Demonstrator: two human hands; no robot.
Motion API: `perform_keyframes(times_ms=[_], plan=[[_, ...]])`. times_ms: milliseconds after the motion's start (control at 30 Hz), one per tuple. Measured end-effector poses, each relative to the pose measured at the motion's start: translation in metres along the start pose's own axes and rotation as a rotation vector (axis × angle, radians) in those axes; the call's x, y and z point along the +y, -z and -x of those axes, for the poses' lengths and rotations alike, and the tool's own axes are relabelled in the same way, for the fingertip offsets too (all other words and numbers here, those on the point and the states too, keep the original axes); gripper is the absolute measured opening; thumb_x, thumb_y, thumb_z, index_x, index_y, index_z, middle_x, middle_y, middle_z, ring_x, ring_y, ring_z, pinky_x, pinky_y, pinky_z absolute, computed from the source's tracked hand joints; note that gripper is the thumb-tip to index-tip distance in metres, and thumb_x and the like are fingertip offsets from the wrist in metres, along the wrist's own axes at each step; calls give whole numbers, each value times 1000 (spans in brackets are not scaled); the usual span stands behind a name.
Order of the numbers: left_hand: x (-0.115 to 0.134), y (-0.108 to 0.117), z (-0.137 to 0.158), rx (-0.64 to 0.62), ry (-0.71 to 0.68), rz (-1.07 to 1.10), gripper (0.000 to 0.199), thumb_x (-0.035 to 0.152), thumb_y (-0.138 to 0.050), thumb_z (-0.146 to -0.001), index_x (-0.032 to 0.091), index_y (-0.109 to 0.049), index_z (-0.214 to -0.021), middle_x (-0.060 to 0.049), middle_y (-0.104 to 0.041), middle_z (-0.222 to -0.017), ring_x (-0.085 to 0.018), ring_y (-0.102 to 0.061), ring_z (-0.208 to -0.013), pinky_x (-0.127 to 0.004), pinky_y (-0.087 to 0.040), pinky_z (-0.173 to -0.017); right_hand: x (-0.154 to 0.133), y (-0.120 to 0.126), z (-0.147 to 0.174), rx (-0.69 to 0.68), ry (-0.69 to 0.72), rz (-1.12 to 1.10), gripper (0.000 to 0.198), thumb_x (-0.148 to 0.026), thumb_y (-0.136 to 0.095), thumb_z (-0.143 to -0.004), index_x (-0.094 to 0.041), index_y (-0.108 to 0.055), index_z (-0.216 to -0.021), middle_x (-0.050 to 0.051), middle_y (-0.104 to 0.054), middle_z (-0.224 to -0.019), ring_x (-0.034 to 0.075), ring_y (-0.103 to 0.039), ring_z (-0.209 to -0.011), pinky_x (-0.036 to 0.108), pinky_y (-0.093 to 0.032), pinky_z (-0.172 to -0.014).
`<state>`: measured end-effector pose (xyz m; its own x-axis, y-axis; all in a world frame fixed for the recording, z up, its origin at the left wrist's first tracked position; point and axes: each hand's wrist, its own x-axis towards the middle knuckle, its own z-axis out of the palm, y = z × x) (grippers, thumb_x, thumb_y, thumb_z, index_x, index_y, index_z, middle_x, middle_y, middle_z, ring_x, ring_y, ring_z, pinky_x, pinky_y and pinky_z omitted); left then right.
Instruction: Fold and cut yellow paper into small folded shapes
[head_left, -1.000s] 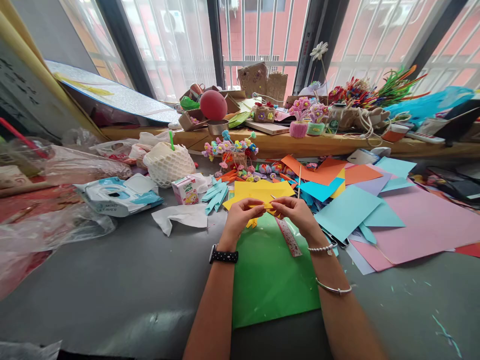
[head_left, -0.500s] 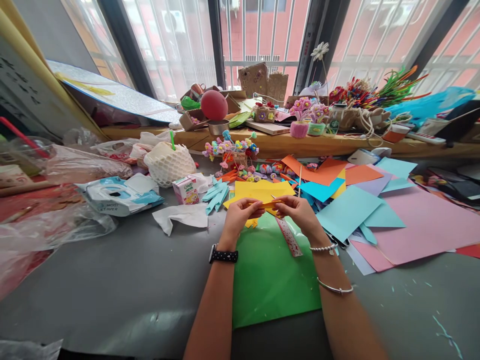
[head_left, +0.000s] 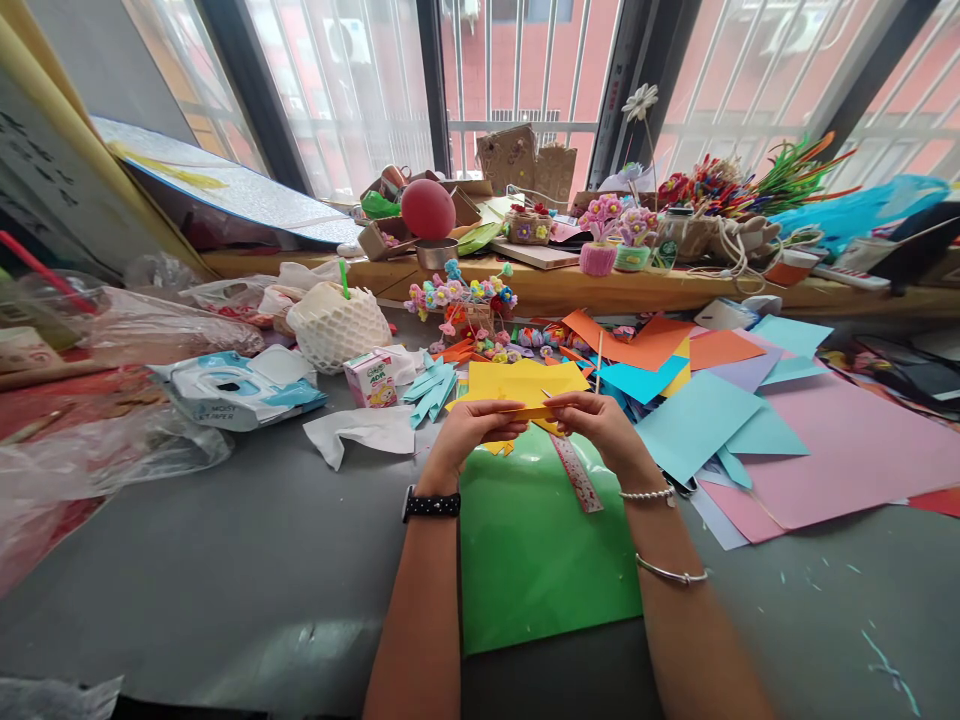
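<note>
Between my two hands is a small strip of yellow-orange paper [head_left: 534,413], held above the green mat [head_left: 551,560]. My left hand [head_left: 476,430], with a black watch at its wrist, pinches the strip's left end. At the other end, my right hand [head_left: 592,420] pinches it between thumb and fingers; a thin pointed tip shows by these fingers, its kind unclear. Just behind the hands lies a yellow paper sheet [head_left: 525,378]. Small yellow pieces [head_left: 501,447] rest below my left hand. A patterned ruler [head_left: 579,475] lies on the mat under my right hand.
At the right are blue-green paper sheets [head_left: 701,425] and a large pink sheet [head_left: 862,450]. On the left stand a wet-wipes pack [head_left: 240,390], a small drink carton [head_left: 371,380] and a net-wrapped coconut [head_left: 341,325]. Craft flowers [head_left: 465,295] and a crowded wooden ledge [head_left: 540,290] run along the back.
My left hand and forearm have shifted slightly left, its fingers now straighter along the strip. My right hand has stayed nearly in place, and the paper remains held between both.
</note>
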<state>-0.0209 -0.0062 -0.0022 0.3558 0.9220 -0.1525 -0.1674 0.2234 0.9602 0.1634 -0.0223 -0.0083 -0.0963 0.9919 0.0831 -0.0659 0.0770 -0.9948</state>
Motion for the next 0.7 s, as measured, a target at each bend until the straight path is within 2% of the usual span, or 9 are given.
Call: perform_keyframes(times_ms=[267, 400, 533, 700], plan=[[1, 0, 2, 19, 3, 26, 15, 9, -57, -64, 12, -66, -76, -6, -68, -72, -16, -64, -69, -29, -50, -74, -1, -1, 1, -12, -43, -42, 16, -23, -61, -61, -19, -67, -75, 3, -65, -70, 11, -56, -63, 24, -42, -59], [3, 2, 5, -17, 32, 37, 15, 11, -60, -63, 11, -65, -77, -7, -68, -73, -17, -64, -72, -27, -50, -75, -5, -3, 4, -16, -73, -32, 17, -21, -60, -61, -18, -67, -75, 2, -65, -66, 9, -52, -55, 23, -40, -55], [8, 5, 10, -72, 26, 10, 25, 18, -66, -61, 13, -65, -85, -8, -68, -80, -18, -63, -77, -27, -50, -76, -9, -2, 6, 16, -100, -55, 14, -19, -58, -59, -17, -67, -71, 0, -63, -58, 6, -45, -46, 22, -36, -50], [10, 8, 12, -14, -21, -23, 25, 22, -69, -57, 13, -67, -80, -8, -68, -75, -19, -64, -69, -31, -51, -73, -10, -3, 5, -17, -80, -54, 17, -19, -56, -60, -17, -67, -73, 0, -61, -55, 6, -41, -45, 21, -30, -46]])
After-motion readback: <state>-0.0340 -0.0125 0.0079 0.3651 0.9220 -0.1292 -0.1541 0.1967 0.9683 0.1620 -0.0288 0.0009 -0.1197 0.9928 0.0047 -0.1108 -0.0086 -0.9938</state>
